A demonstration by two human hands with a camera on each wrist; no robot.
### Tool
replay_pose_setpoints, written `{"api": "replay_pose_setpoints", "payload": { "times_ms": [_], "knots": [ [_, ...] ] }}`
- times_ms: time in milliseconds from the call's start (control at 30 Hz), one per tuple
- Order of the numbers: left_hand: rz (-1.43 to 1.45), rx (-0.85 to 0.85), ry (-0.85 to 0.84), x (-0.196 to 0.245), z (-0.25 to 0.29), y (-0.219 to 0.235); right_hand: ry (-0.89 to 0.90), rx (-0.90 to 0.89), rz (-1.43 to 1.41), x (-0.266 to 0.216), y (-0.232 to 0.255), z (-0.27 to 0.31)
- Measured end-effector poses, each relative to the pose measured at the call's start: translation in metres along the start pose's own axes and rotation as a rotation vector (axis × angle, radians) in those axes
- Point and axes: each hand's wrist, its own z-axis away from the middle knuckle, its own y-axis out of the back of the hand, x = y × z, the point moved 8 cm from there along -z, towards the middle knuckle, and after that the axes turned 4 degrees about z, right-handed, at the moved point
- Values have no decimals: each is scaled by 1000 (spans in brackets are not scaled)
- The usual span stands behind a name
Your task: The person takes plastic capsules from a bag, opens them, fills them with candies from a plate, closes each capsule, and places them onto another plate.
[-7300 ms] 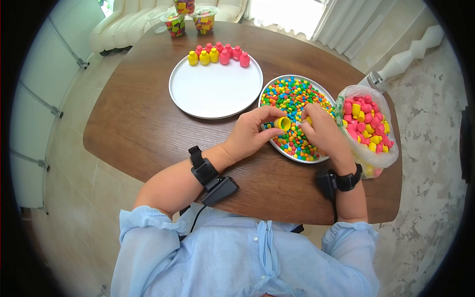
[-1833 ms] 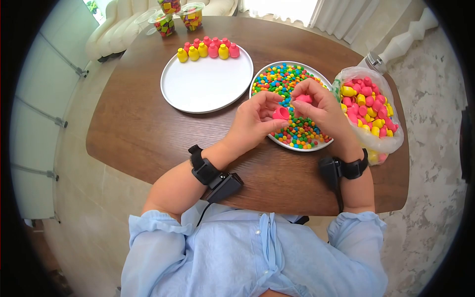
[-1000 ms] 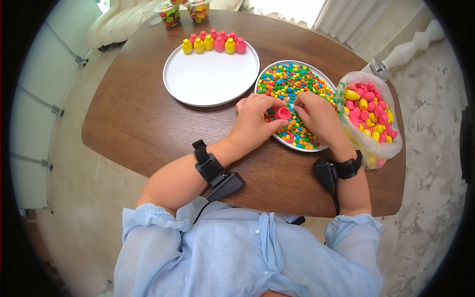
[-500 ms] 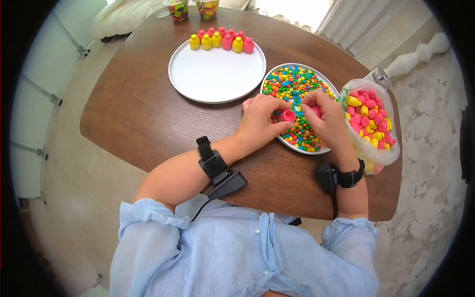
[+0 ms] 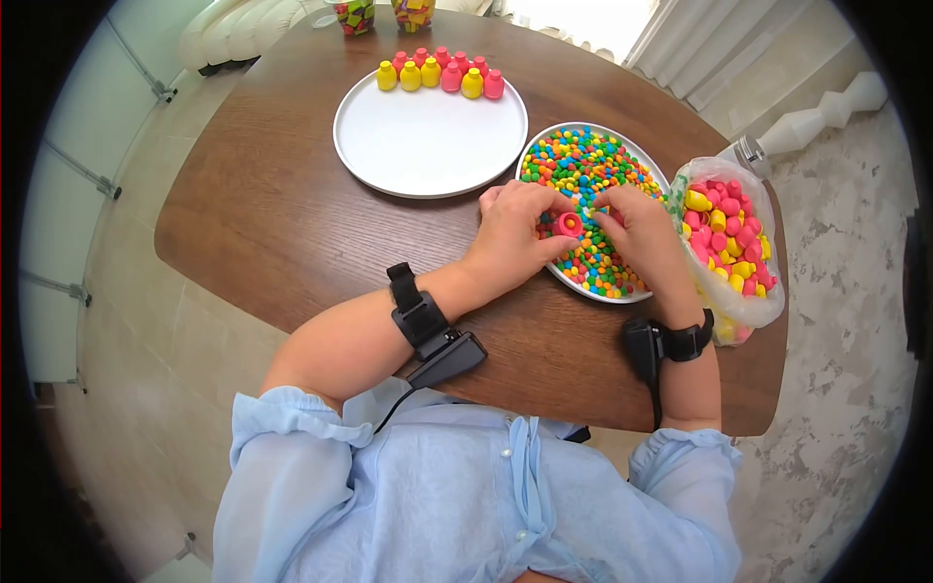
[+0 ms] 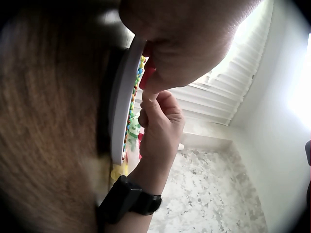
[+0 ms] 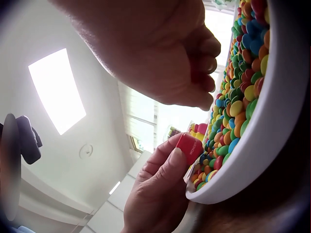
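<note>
My left hand [image 5: 515,233] holds a small pink plastic cup [image 7: 188,146] between thumb and fingers, its open mouth facing up in the head view. A yellow-orange candy shows inside the cup. Just to its right, my right hand [image 5: 643,238] has its fingers curled, and a pink piece [image 7: 198,77] sits within them, mostly hidden. Both hands are over a white-rimmed round tray [image 7: 284,92] spread with many-coloured button candies [image 5: 583,175].
Behind on the left, a white round tray [image 5: 418,155] bears several pink and yellow bottle-shaped containers [image 5: 452,78] along its far edge. A clear plastic bag [image 5: 743,309] of loose pink and yellow pieces stands at right. Tubs of colourful blocks [image 5: 413,15] stand at the back.
The yellow cup in my left hand has given way to a pink one, in which candy now shows. Another yellow bottle-shaped container has joined the front row on the left tray.
</note>
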Motion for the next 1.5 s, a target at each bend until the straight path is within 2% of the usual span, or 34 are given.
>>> {"api": "replay_pose_setpoints", "payload": {
  "times_ms": [67, 400, 500, 567, 600, 667, 767, 900, 967, 1167, 1400, 1500],
  "knots": [
    [-29, -8, 3, 2, 0, 0, 21, -110, 15, 0, -10, 0],
    [-7, -10, 36, -1, 0, -1, 1, -74, 130, -2, -10, 2],
    [13, -22, 59, -1, 0, -1, -59, 12, -33, -7, 5, 1],
    [3, -18, 50, 0, 0, 0, -106, -13, -330, -12, 5, 3],
    [-6, -18, 38, 0, 0, 0, -105, -14, -330, -15, 3, 3],
    [1, -12, 29, -1, 0, -1, 55, -23, -354, -31, 0, 4],
    [13, -14, 36, 0, 0, 0, -47, -6, -377, -23, -1, 4],
    [21, -11, 46, -1, 1, 0, -83, 14, -285, -4, 1, 1],
    [14, -16, 51, 0, 1, 0, -43, -46, -131, -2, -7, 1],
    [-1, -26, 61, 0, 0, 0, 19, -83, -87, -3, -17, 0],
    [-3, -18, 64, -2, 1, -1, -23, -128, -42, -6, -16, 1],
    [15, -28, 93, -2, 0, 0, -1, -33, -92, -7, -6, 2]
  ]
}}
